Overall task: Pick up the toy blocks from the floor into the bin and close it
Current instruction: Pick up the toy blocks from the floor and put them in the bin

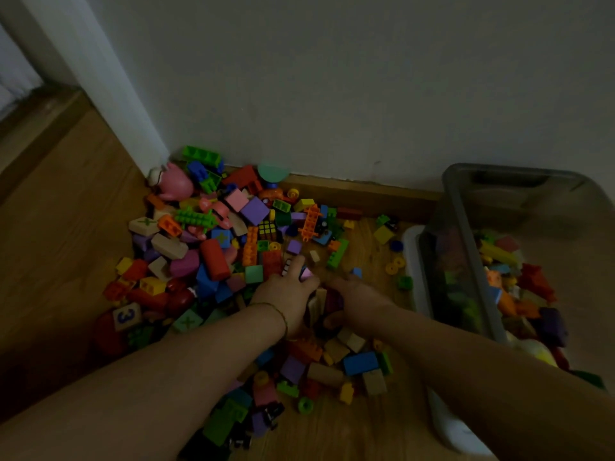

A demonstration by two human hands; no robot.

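Plastic and wooden toy blocks are lying heaped on the wooden floor against a wall; two hands are scooping some together.

Left hand and right hand are curling inward, cupping a small clump of blocks between them mid-pile. A clear bin, part full, is standing open just to the right; a white piece beside it may be its lid. These pieces look light, rigid and smooth, likely to spill, so cupping from both sides underneath seems wisest.
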